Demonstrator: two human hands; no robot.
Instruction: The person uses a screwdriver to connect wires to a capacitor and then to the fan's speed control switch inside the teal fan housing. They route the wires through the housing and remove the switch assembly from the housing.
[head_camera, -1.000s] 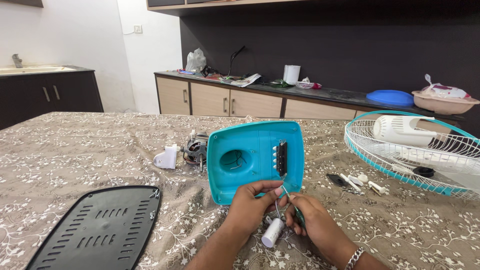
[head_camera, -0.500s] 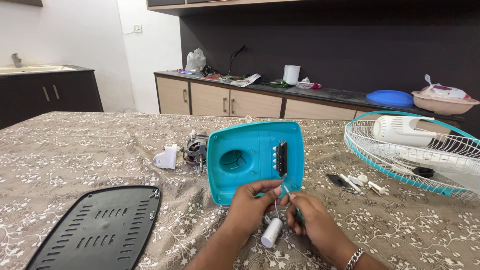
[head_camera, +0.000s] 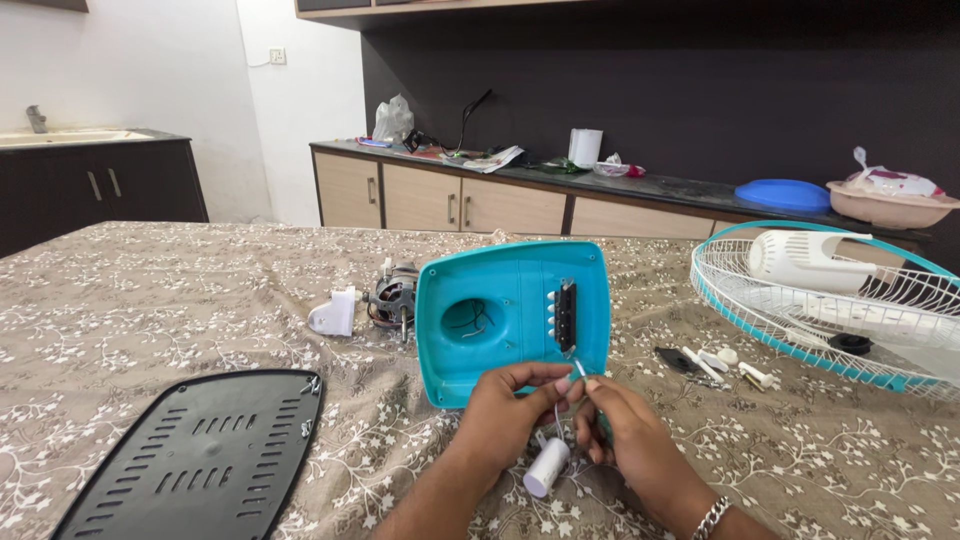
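Note:
A turquoise plastic fan base (head_camera: 505, 315) lies upside down on the table, with a round hole and a black switch strip on its inner face. Just in front of its near edge, my left hand (head_camera: 508, 415) and my right hand (head_camera: 630, 440) meet, fingertips pinching thin wires. A small white cylinder, a capacitor (head_camera: 546, 468), hangs from those wires below my fingers. A teal-handled tool seems tucked in my right hand, mostly hidden.
A black vented base plate (head_camera: 195, 460) lies at the near left. A fan motor (head_camera: 392, 298) and a white part (head_camera: 333, 314) sit behind the base. At the right lie a fan guard (head_camera: 830, 300) and small screws and bits (head_camera: 715, 362). Counters stand behind.
My hands have stayed in place at the near edge of the turquoise base, with only slight finger movement on the wires. The capacitor still hangs below.

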